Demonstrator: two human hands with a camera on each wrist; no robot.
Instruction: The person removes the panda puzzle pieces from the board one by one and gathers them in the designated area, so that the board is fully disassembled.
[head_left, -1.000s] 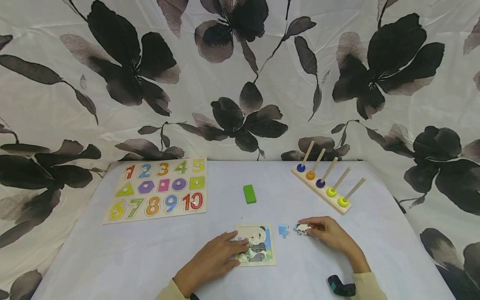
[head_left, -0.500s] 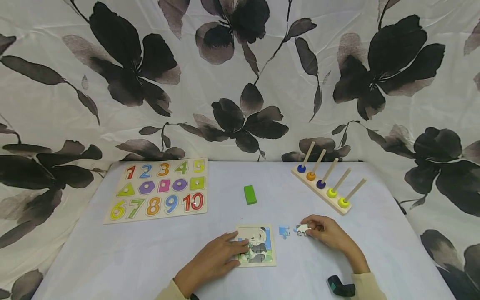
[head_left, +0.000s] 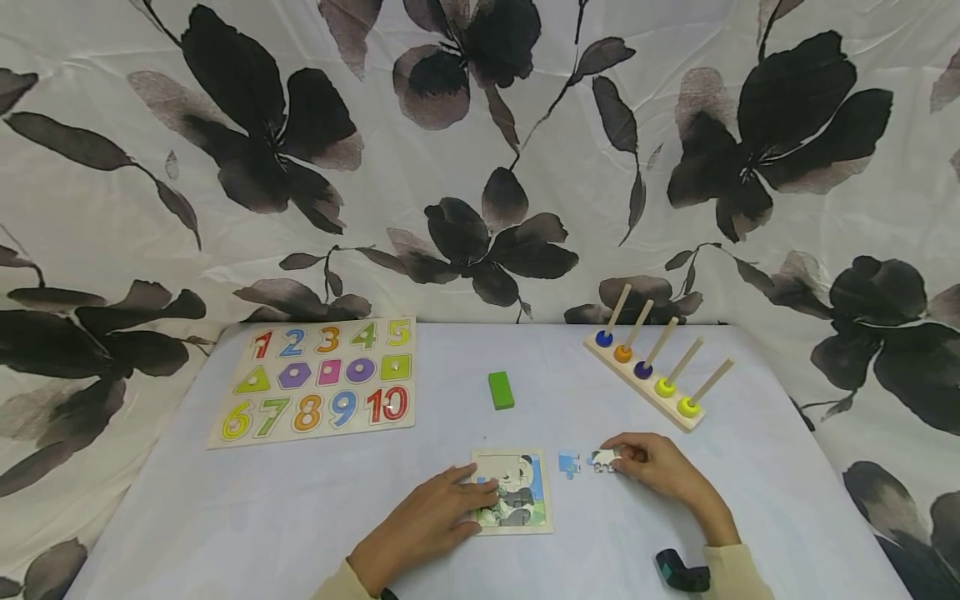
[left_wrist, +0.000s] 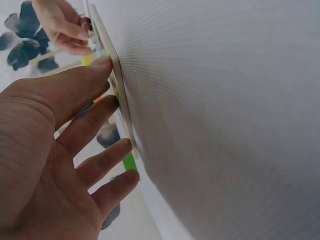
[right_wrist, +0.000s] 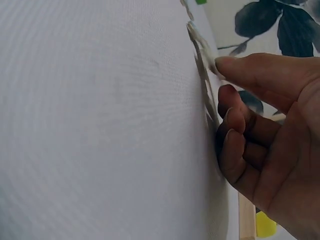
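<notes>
A square wooden panda puzzle [head_left: 534,502] lies on the white cloth in the head view. My left hand [head_left: 429,510] rests on its left side with fingers spread, the fingertips on the board and its rim; these fingers cover part of the picture. To the right of the board, my right hand [head_left: 665,475] pinches a black-and-white panda puzzle piece [head_left: 602,461] between thumb and fingers, at the cloth's surface. A loose blue puzzle piece [head_left: 568,463] lies between the board and that piece. In the right wrist view, the right hand's other fingers [right_wrist: 232,150] are curled in.
A number-and-shape board [head_left: 315,379] lies at the back left. Behind the puzzle is a green block [head_left: 501,390]. A peg stand [head_left: 645,379] with coloured rings stands at the back right. A black angular object [head_left: 681,573] sits beside the right sleeve.
The right hand's fingers lift slightly and come back down at the panda piece, which stays nearly in place. My left hand holds still on the puzzle board.
</notes>
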